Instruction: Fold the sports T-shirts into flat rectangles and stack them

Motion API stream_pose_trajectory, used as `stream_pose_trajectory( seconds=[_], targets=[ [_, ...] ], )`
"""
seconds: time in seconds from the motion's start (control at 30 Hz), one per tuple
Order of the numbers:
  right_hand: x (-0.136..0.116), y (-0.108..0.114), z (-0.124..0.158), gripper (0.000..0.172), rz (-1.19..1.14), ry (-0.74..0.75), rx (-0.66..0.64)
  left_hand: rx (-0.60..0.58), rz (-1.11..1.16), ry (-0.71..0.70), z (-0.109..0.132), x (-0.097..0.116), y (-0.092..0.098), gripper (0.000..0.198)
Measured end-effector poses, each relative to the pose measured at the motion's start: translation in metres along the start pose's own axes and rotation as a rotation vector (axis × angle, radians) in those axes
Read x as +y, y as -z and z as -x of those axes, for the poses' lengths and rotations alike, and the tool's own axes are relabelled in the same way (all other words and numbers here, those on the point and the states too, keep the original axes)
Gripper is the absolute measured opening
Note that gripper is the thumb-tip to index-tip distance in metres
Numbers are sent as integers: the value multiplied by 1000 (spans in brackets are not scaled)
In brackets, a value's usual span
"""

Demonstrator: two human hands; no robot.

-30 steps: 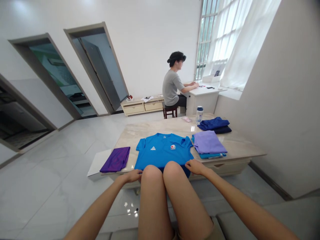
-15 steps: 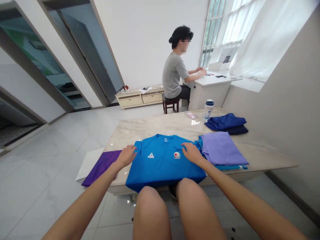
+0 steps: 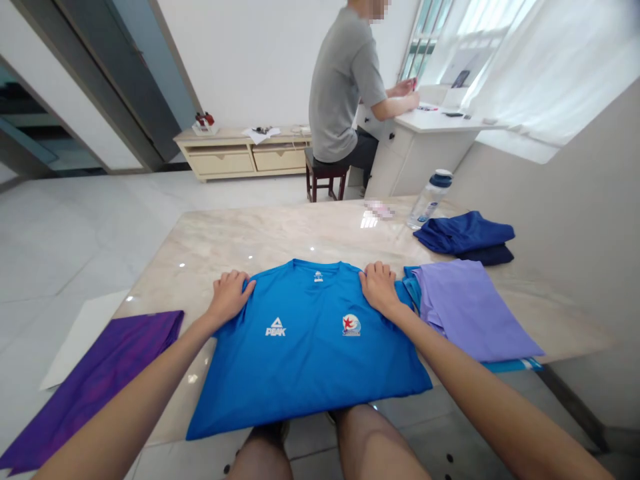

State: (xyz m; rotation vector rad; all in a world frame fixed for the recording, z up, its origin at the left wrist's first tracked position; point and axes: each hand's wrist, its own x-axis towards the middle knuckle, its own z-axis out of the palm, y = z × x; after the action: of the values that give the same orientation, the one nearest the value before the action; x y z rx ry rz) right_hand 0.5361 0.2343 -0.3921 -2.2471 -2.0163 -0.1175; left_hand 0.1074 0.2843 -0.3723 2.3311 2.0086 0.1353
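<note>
A blue short-sleeved T-shirt (image 3: 307, 353) lies front up on the table before me, its collar away from me and its hem hanging over the near edge. White PEAK lettering and a round red-star badge mark its chest. My left hand (image 3: 231, 297) is closed at the left shoulder, thumb on the cloth and fingers curled at its outer side. At the opposite shoulder, my right hand (image 3: 381, 287) has its fingers bent over the fabric. The fingers' undersides are hidden in both cases.
A marble-look table (image 3: 220, 233) carries purple clothing (image 3: 100, 373) at left, a folded lilac garment (image 3: 473, 310) on blue cloth at right, navy clothing (image 3: 465, 233) and a water bottle (image 3: 430, 200) behind. Another person (image 3: 343, 87) sits at a white desk (image 3: 425, 147).
My view has moved closer to the table. Both hands have shifted to the T-shirt's shoulders, with fingers now bent round the cloth. The left sleeve no longer shows spread out beside the body.
</note>
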Motion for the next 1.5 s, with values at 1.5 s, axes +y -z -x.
stream_pose_trajectory(
  seconds=[1.5],
  targets=[
    [-36, -43, -94, 30, -346, 158, 106, 179, -115, 414, 32, -46, 13, 41]
  ],
)
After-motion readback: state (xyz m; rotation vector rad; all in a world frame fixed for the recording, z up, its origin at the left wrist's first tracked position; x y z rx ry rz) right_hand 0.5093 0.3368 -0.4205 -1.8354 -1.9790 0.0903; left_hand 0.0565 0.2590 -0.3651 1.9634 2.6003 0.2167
